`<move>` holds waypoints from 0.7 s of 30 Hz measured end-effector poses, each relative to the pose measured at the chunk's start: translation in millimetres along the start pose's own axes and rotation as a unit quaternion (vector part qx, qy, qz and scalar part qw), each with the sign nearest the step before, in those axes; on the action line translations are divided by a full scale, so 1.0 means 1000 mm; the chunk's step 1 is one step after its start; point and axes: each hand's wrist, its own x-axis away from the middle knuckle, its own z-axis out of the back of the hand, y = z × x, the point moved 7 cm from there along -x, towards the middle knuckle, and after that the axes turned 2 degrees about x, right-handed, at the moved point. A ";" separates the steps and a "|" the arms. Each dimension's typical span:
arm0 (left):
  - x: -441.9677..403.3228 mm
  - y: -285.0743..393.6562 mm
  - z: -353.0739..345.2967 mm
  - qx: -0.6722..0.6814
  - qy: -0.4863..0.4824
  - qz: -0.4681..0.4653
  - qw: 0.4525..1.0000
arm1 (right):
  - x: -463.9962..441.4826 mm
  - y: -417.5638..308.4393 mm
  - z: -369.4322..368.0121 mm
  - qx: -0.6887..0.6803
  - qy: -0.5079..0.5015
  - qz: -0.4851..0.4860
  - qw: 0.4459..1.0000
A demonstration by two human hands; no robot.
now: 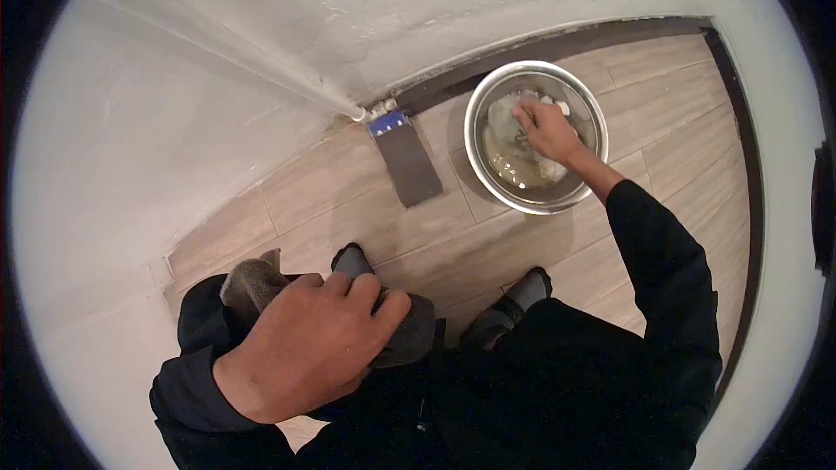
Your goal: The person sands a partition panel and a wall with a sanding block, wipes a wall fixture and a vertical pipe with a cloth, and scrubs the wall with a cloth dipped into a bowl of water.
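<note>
My left hand (pixel 318 344), close to the camera, is closed round a grey cloth (pixel 252 283). A brownish end of the cloth sticks out on the left and a darker part (pixel 409 331) on the right. Farther off, my right hand (pixel 549 130) reaches into a round metal basin (pixel 475 161) on the floor. Its fingers are drawn together over a whitish, see-through piece (pixel 505 122) whose kind I cannot make out. Shiny liquid (pixel 514 176) and other pale pieces lie in the basin. What the right fingers grip is partly hidden.
A dark flat piece with a blue end (pixel 407 161) lies on the wood-look floor (pixel 331 218), left of the basin. Behind it a white pipe (pixel 287 83) runs down the wall. My feet (pixel 527 289) stand below the basin. A dark skirting edges the wall.
</note>
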 end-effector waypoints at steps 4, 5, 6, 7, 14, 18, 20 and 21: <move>0.005 -0.002 0.001 0.008 0.014 -0.007 1.000 | 0.006 0.008 -0.008 0.081 -0.036 -0.013 0.996; 0.005 -0.004 0.000 0.009 0.015 -0.012 1.000 | 0.005 0.015 -0.014 0.105 -0.043 -0.017 0.993; 0.006 -0.005 0.001 0.008 0.016 -0.016 1.000 | 0.007 0.015 -0.017 0.103 -0.035 0.004 0.994; 0.007 -0.006 0.002 0.007 0.022 -0.020 1.000 | 0.010 0.015 -0.019 0.103 -0.025 0.026 0.994; 0.015 -0.004 0.001 0.008 0.058 -0.030 0.998 | 0.004 -0.032 0.021 0.043 0.065 0.060 0.995; 0.017 -0.005 -0.011 0.009 0.065 -0.041 0.997 | -0.006 -0.107 0.077 -0.054 0.190 0.213 0.957; 0.015 -0.008 -0.021 0.003 0.082 -0.050 0.995 | -0.007 -0.158 0.107 -0.074 0.205 0.310 0.926; 0.016 -0.008 -0.024 0.004 0.085 -0.053 0.995 | -0.008 -0.185 0.121 -0.062 0.237 0.319 0.916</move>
